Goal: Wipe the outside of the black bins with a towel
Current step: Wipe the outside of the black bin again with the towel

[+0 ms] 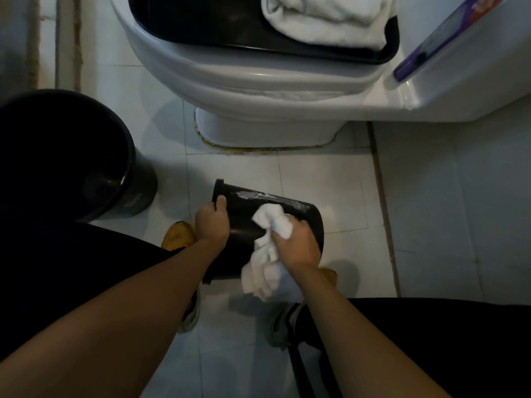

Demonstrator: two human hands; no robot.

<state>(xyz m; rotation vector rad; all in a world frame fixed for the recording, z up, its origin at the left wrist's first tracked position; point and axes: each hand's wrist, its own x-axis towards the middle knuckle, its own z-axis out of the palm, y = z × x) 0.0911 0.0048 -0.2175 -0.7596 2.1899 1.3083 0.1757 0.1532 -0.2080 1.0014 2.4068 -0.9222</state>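
Note:
A small black bin [247,222] is held tipped on its side above the tiled floor, its open rim to the left. My left hand [212,222] grips that rim, thumb over the edge. My right hand [296,242] grips a crumpled white towel [268,245] and presses it on the bin's outer wall near the base. A pale smear shows along the bin's upper side. A larger black bin [86,156] stands upright on the floor at the left.
A white toilet [258,90] stands ahead with a black tray [207,24] on it holding a folded white towel [324,18]. A purple packet [442,38] lies on the cistern at right. My shoes and dark-clothed knees fill the lower frame.

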